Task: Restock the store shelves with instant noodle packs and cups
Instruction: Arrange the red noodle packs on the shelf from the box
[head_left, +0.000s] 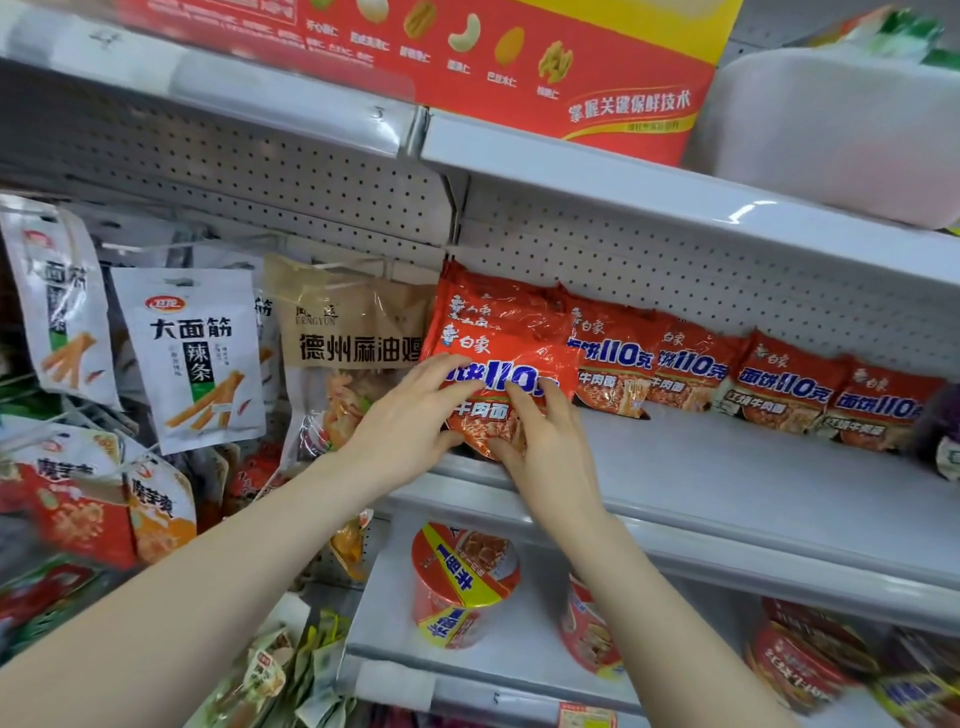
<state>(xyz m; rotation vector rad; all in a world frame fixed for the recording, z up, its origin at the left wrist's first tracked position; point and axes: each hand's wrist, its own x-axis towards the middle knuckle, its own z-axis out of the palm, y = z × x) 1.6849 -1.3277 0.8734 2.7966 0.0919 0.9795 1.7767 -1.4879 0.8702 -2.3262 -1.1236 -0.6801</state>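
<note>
Slippage worries us: our left grip and right grip pinch the red crinkly plastic noodle pack between them, over the front lip of the white metal shelf. Released there, it could slide off onto the red noodle cups below.

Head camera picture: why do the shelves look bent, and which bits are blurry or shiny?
In the head view, the wide lens bows and tilts the shelf edge; glare streaks the upper shelf rail and the crinkled wrapper of the front noodle pack; the hanging snack bags at lower left and the noodle cups at lower right are smeared, while the centre is sharp.
</note>
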